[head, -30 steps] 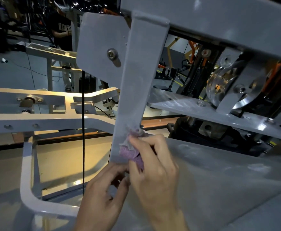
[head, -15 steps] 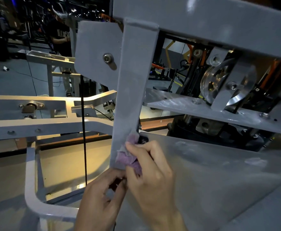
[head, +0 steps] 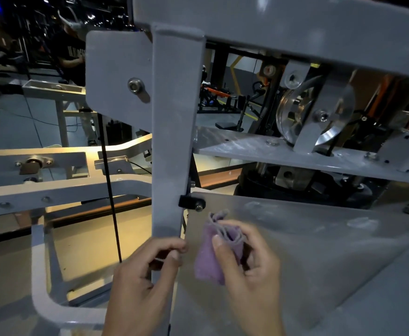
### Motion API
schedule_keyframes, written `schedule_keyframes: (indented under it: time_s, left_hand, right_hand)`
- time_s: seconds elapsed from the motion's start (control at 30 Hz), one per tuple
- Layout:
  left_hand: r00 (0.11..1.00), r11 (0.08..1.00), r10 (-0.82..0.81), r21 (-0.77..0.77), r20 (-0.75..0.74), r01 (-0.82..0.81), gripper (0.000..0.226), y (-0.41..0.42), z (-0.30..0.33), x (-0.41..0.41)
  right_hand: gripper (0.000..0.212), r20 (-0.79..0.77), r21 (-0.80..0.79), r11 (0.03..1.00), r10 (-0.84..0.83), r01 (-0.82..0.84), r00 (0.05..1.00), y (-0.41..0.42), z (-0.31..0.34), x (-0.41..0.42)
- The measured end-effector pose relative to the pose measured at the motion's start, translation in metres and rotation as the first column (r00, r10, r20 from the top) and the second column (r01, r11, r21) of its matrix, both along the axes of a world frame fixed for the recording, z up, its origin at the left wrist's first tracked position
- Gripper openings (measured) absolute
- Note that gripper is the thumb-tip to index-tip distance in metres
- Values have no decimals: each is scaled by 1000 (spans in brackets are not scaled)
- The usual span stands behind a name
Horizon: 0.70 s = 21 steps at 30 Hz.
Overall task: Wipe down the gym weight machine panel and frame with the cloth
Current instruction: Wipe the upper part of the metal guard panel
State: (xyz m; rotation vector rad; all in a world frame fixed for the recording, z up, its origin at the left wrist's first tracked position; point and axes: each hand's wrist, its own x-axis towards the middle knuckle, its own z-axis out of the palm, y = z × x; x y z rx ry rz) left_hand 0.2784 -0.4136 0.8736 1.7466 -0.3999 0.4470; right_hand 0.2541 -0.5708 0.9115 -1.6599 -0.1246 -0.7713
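cloth (head: 209, 257): bunched, pinched in right hand (head: 247, 265), right of post (head: 174, 141) | left hand (head: 145, 270): fingers curled, grip unclear | advice: refold flat, press onto panel (head: 307, 238)

Both wrists cut off by bottom edge. Left hand (head: 147, 270) motion-blurred at fingertips; whether it touches upright frame post (head: 174, 132) unclear. Lower fold of purple cloth (head: 207, 260) hidden behind right hand (head: 249, 267) thumb. Pulley wheel (head: 295, 115) half hidden behind bracket. Top crossbeam (head: 295, 27) cut by upper edge. Person in background (head: 73, 54) dark, head out of view.
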Motion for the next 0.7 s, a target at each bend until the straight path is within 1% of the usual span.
schedule_keyframes:
  time_s: [0.07, 0.1, 0.17, 0.27, 0.3, 0.37, 0.47, 0.53, 0.6, 0.63, 0.67, 0.7]
  left_hand:
    - [996, 997, -70, -33, -59, 68, 15, -6, 11, 0]
    - [989, 992, -124, -25, -82, 122, 19, -9, 16, 0]
    - [972, 978, -210, -10, -106, 210, 29, -16, 22, 0]
    - [949, 959, -283, -58, -140, 278, 36, -29, 29, -1]
    - [944, 955, -295, -66, -148, 288, 37, -32, 30, -1]
    - [940, 952, -306, -41, -150, 304, 31, -39, 31, -2]
    - [942, 950, -311, -18, -129, 311, 26, -50, 31, -5]
    - [940, 950, -313, -41, -136, 310, 27, -58, 28, -8]
    - [938, 949, -316, -40, -145, 313, 29, -68, 23, -10]
    - [934, 946, -325, -44, -149, 322, 31, -74, 20, -10]
    - [927, 940, -342, -53, -153, 338, 32, -80, 17, -12]
    - [919, 932, -362, -65, -157, 356, 33, -86, 15, -13]
  right_hand:
    - [17, -84, 172, 985, 28, -13, 996, -7, 0, -3]
    - [15, -109, 224, 974, 43, -17, 993, -10, -1, -4]
    - [15, -129, 283, 959, 56, -18, 990, -14, -3, -6]
    - [9, -122, 295, 955, 55, -16, 991, -17, -1, -13]
    - [7, -121, 287, 958, 49, -12, 991, -19, 0, -16]
    - [9, -136, 252, 968, 42, -6, 990, -27, 0, -22]
    - [22, -192, 171, 985, 8, 25, 981, -44, -6, -30]
    - [24, -210, 58, 992, -100, 115, 972, -58, -12, -38]
    - [19, -201, -106, 969, -241, 224, 949, -70, -14, -48]
    - [18, -188, -163, 952, -289, 260, 939, -75, -15, -54]
    - [20, -180, -168, 944, -314, 286, 932, -79, -15, -60]
    - [25, -185, -141, 941, -330, 308, 926, -83, -13, -66]
